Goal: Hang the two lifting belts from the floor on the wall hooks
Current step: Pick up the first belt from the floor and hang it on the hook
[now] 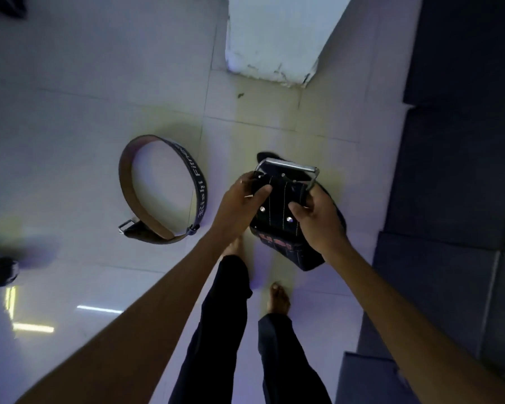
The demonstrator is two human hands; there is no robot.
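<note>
I hold a black lifting belt (277,211) with white stitching, rivets and a steel buckle (289,167) above the floor. My left hand (241,205) grips its upper left edge near the buckle. My right hand (318,220) grips its right side, thumb across the front. The belt's lower part with red lettering hangs below my hands. A second belt (161,188), brown inside and black outside with white lettering, lies coiled in a loop on the white tiled floor to the left. No wall hooks are in view.
A white pillar base (271,48) stands ahead. Dark floor mats (455,170) cover the right side. A dark round object (3,271) lies at the left edge. My bare feet (279,298) and dark trousers are below the held belt.
</note>
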